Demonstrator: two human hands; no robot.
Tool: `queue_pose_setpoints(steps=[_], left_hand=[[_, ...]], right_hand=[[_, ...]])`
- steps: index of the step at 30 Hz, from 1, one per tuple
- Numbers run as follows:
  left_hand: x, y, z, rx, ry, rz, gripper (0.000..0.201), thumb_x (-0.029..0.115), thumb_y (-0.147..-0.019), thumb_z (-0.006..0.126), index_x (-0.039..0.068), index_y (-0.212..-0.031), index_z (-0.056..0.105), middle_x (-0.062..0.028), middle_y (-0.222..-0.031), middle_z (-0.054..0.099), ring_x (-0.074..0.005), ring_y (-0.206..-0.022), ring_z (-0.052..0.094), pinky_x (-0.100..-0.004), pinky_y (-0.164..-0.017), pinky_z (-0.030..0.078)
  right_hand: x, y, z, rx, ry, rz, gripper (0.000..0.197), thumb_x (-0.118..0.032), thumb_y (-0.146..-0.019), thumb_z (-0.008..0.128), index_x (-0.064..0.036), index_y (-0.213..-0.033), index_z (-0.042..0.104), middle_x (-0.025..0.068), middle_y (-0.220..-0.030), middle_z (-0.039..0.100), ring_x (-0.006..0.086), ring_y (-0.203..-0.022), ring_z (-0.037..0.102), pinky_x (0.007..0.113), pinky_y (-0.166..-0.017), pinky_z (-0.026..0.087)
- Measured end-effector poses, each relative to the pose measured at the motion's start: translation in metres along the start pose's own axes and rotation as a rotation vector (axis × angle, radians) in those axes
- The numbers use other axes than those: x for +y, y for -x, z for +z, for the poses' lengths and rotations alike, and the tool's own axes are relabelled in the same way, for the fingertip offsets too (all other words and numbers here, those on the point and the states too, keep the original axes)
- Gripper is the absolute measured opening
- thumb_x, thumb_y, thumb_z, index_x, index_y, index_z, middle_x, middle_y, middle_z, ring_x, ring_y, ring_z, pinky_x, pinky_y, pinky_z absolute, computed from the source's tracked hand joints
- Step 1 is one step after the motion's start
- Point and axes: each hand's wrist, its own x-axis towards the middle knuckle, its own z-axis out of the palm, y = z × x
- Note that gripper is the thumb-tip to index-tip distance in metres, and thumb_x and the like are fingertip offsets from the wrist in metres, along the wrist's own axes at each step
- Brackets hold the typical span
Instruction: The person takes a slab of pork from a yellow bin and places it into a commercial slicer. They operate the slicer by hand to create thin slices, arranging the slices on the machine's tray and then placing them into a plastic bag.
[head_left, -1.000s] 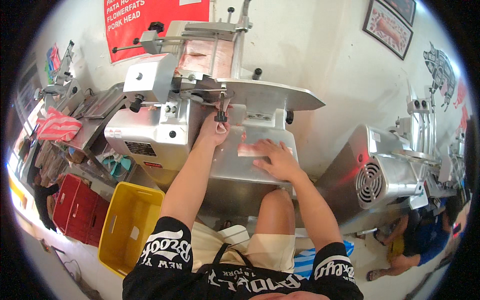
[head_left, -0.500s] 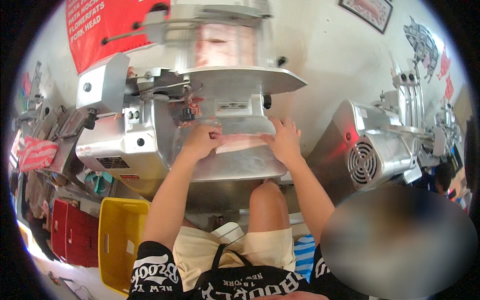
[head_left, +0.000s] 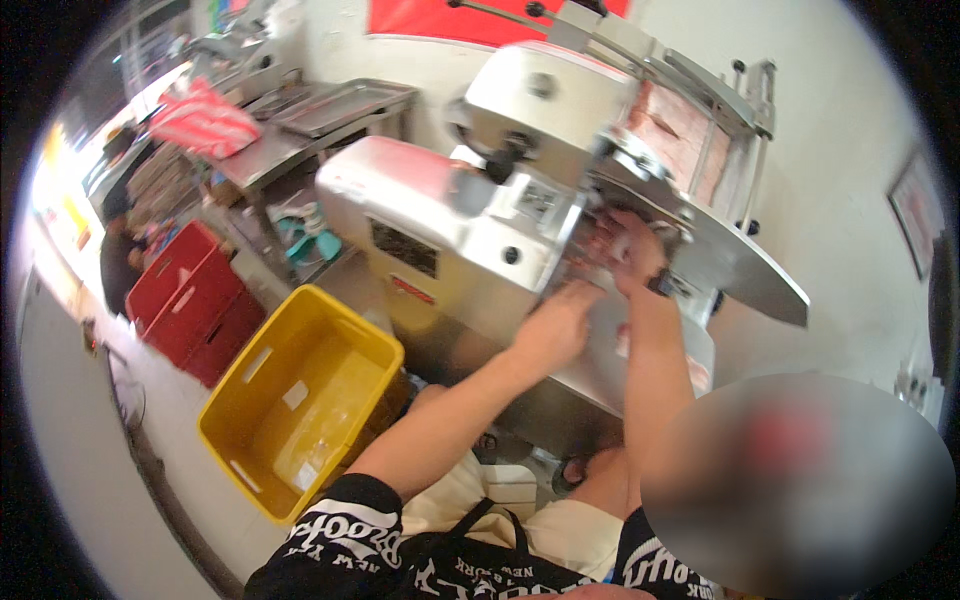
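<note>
My left hand (head_left: 560, 325) is at the near left side of the meat slicer's steel receiving tray (head_left: 600, 355), its fingers curled; what they hold, if anything, is hidden. Farther in, my right hand (head_left: 638, 255) reaches under the blade area, beside small reddish meat scraps (head_left: 592, 250). Its fingers are blurred and partly hidden. Part of a pale pink meat slice (head_left: 623, 340) shows on the tray, mostly behind my right forearm. A large pale pink block of meat (head_left: 670, 135) sits on the slicer's carriage above.
Left of the slicer body (head_left: 440, 215) stands a yellow crate (head_left: 375, 345), with stacked red crates (head_left: 195, 300) beyond it. A steel table (head_left: 270, 160) at the far left bears trays and a red-and-white striped bag (head_left: 205, 118). A person (head_left: 120, 250) is near the far left.
My view has swung left. Both hands have left the meat slice they held at both ends and moved to the tray's left side, the right one under the blade near the scraps.
</note>
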Motion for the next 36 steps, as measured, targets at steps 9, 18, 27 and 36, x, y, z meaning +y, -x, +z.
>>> queue_pose_setpoints(steps=[9, 18, 27, 36], left_hand=[[0.010, 0.004, 0.014, 0.010, 0.114, -0.069, 0.032, 0.002, -0.084, 0.056, 0.002, -0.116, 0.059, -0.0210, -0.109, 0.064, -0.0395, -0.107, 0.061, -0.0465, -0.096, 0.048], [0.021, 0.004, -0.001, -0.053, 0.073, -0.122, 0.025, 0.010, -0.088, 0.057, 0.002, -0.112, 0.059, -0.0214, -0.103, 0.064, -0.0409, -0.100, 0.062, -0.0478, -0.089, 0.050], [0.024, -0.009, -0.007, -0.122, 0.026, -0.105, 0.026, 0.017, -0.088, 0.061, 0.002, -0.109, 0.066, -0.0185, -0.098, 0.070, -0.0373, -0.091, 0.068, -0.0436, -0.081, 0.054], [0.026, -0.009, -0.009, -0.120, 0.068, -0.073, 0.013, 0.004, -0.089, 0.063, -0.001, -0.102, 0.063, -0.0150, -0.093, 0.068, -0.0263, -0.078, 0.068, -0.0337, -0.073, 0.053]], right_hand=[[0.054, -0.059, -0.054, -0.198, -0.314, 0.094, 0.008, -0.021, -0.096, 0.059, -0.0132, -0.095, 0.060, 0.0043, -0.082, 0.061, 0.0214, -0.072, 0.056, 0.039, -0.068, 0.050], [0.053, -0.036, -0.027, -0.057, -0.385, 0.106, 0.016, -0.025, -0.100, 0.053, -0.0133, -0.089, 0.054, 0.0026, -0.078, 0.054, 0.0186, -0.073, 0.052, 0.035, -0.068, 0.047], [0.056, -0.046, -0.031, 0.092, -0.252, -0.140, 0.029, -0.036, -0.098, 0.049, -0.0090, -0.097, 0.061, 0.0090, -0.087, 0.063, 0.0251, -0.078, 0.057, 0.044, -0.072, 0.047], [0.011, 0.006, 0.018, 0.128, -0.293, -0.194, 0.019, -0.012, -0.096, 0.048, -0.0030, -0.107, 0.061, 0.0150, -0.097, 0.066, 0.0254, -0.079, 0.062, 0.042, -0.066, 0.051]])
